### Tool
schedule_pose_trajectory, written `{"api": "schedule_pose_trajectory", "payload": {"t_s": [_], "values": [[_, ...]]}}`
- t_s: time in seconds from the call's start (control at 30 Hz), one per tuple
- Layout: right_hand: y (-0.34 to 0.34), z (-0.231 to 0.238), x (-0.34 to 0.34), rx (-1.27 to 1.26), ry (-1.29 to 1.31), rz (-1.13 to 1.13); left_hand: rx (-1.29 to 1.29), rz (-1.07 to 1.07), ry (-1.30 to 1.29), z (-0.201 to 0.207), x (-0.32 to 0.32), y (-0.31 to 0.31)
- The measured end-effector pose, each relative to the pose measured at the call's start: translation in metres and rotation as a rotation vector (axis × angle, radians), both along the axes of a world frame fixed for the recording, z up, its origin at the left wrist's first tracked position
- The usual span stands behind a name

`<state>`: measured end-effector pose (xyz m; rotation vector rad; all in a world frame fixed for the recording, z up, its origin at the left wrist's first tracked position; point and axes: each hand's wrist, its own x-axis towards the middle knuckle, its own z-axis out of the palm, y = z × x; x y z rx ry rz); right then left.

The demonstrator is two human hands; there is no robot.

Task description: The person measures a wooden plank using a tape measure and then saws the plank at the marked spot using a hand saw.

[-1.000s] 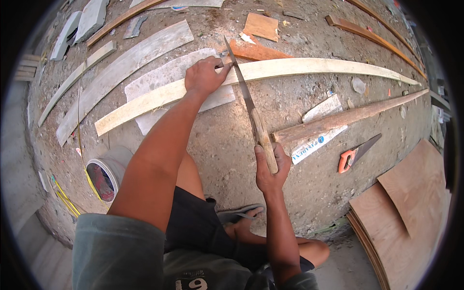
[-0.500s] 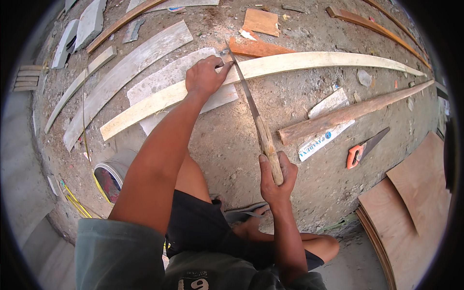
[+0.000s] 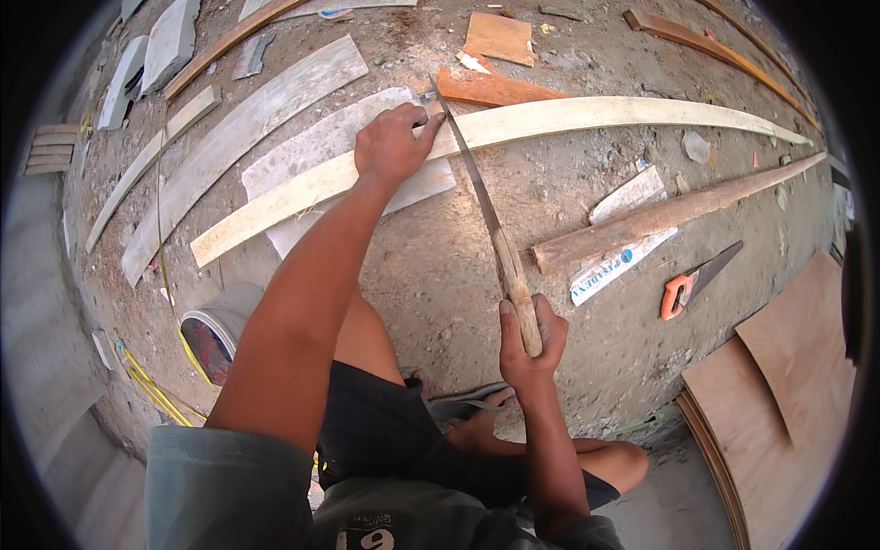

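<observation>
Apparently sawing; closing right hand (image 3: 529,368) around saw (image 3: 489,213), clamping pale board (image 3: 550,117) with left hand (image 3: 394,142); likely needing steady strokes next.

This looks like a building site. The ground (image 3: 587,376) is bare, bumpy dirt with little stones and bits of trash on it. Wood lies all around: long brown beams (image 3: 724,57) at two o'clock and big flat plywood sheets (image 3: 747,403) at four o'clock. Thick gray slabs (image 3: 171,41) lie at ten o'clock. A saw with an orange handle (image 3: 704,278) lies on the dirt at three o'clock, and a bucket (image 3: 240,302) sits between eight and nine. In the middle, another saw (image 3: 489,211) crosses a pale board (image 3: 587,112).
</observation>
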<state>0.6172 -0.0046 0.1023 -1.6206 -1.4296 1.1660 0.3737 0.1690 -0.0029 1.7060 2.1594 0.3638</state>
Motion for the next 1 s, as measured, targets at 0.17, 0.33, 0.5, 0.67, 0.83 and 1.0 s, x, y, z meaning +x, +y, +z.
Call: {"api": "schedule_pose_trajectory", "payload": {"t_s": [0.17, 0.33, 0.5, 0.67, 0.83, 1.0], "values": [[0.055, -0.028, -0.026, 0.145, 0.015, -0.011, -0.016, -0.015, -0.013, 0.002, 0.008, 0.006], [0.080, -0.043, -0.043, 0.177, -0.027, 0.004, -0.008, 0.000, 0.017, 0.002, 0.007, 0.001], [-0.028, -0.032, 0.009, 0.073, -0.018, -0.010, -0.027, 0.002, 0.010, 0.001, 0.000, 0.001], [0.027, -0.067, -0.010, 0.241, -0.001, -0.010, -0.012, 0.004, 0.017, 0.006, 0.014, 0.007], [0.065, -0.071, -0.040, 0.381, -0.007, -0.032, -0.019, -0.002, 0.007, -0.003, 0.002, 0.004], [-0.023, -0.059, 0.009, 0.198, -0.052, 0.015, -0.004, 0.022, 0.039, -0.004, 0.002, 0.002]]}}
